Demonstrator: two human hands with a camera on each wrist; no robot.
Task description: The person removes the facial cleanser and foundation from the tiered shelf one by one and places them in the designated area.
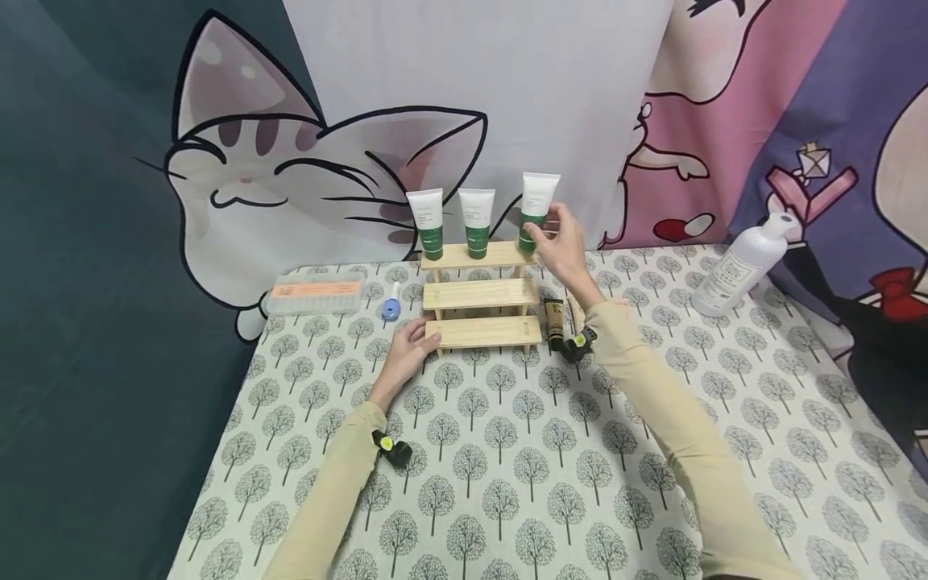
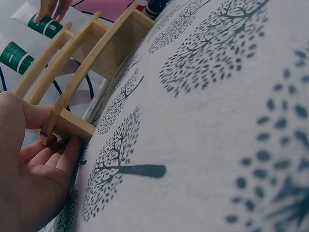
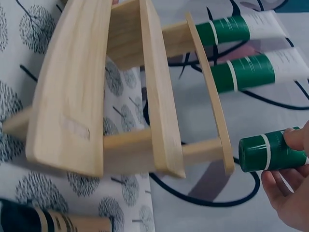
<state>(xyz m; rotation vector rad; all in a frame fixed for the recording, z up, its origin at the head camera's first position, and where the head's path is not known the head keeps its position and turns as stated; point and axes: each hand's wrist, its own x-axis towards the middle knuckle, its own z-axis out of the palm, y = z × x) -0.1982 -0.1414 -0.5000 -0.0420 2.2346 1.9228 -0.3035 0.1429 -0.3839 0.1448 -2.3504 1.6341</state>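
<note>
A three-step wooden stand (image 1: 482, 332) is on the table. Two white and green squeeze tubes, a left one (image 1: 428, 219) and a middle one (image 1: 476, 217), stand cap-down on its top step. My right hand (image 1: 565, 248) pinches a third such tube (image 1: 539, 197) between thumb and fingers at the step's right end. In the right wrist view this tube's green cap (image 3: 252, 153) is slightly apart from the step. My left hand (image 1: 408, 352) grips the left end of the lowest step, thumb on top and fingers below, as the left wrist view shows.
Right of the stand lies a brown tube with a black cap (image 1: 554, 322), partly beside my right wrist camera. A white pump bottle (image 1: 743, 266) leans farther right. On the left are a clear case with an orange label (image 1: 315, 293) and a small blue item (image 1: 391, 308).
</note>
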